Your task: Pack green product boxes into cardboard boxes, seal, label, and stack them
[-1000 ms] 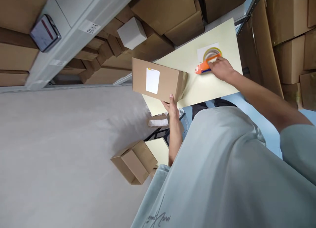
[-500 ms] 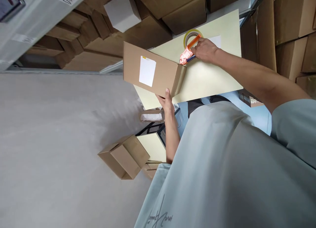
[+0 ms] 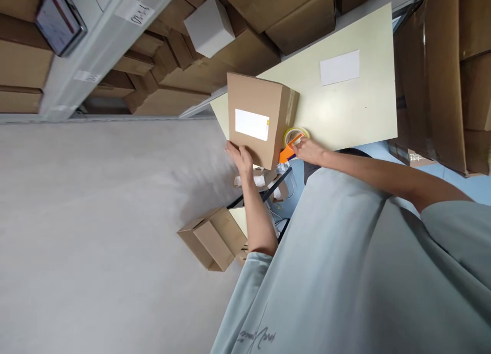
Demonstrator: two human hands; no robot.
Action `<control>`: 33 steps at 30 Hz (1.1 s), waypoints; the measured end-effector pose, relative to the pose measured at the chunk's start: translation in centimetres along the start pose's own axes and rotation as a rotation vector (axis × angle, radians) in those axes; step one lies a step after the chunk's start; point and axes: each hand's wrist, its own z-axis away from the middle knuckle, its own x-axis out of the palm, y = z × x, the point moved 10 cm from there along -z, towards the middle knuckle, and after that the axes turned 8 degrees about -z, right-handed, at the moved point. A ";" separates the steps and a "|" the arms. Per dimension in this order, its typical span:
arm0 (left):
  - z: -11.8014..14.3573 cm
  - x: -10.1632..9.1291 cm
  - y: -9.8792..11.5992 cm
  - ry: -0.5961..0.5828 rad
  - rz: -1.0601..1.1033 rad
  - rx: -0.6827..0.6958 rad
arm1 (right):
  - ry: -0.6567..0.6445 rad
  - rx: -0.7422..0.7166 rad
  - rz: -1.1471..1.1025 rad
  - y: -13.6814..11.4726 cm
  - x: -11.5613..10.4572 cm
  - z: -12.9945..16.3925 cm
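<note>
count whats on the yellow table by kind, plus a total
cardboard box with a white label: 1
orange tape dispenser: 1
white paper sheet: 1
total on the table: 3

— Any writing you can read?
— Hardly. The shelf tag (image 3: 134, 10) has handwritten marks, illegible. The box label (image 3: 251, 124) looks blank, and the script on the shirt hem (image 3: 256, 336) can't be read.
</note>
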 end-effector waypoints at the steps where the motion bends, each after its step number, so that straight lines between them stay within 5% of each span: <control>1: -0.1 0.4 0.3 0.076 -0.024 -0.033 | 0.002 0.015 -0.032 -0.6 0.4 -0.2; 4: 0.5 1.5 1.4 0.262 -0.077 -0.048 | 0.006 0.053 -0.079 -0.9 0.9 -0.2; 13: 1.2 1.2 1.2 0.350 -0.008 0.037 | 0.062 0.091 -0.160 2.8 1.3 4.6; 18: 1.1 1.6 1.2 0.353 0.000 0.042 | 0.152 0.180 -0.107 8.7 -1.1 11.1; 22: 1.0 1.9 1.1 0.325 0.010 0.036 | 0.222 0.237 0.058 15.5 -6.6 13.8; 27: 1.3 1.9 2.0 0.293 -0.042 0.035 | 0.205 0.195 0.295 20.8 -14.0 9.1; 33: 1.9 1.6 3.5 0.254 -0.311 -0.012 | 0.100 0.141 0.513 20.1 -17.8 0.4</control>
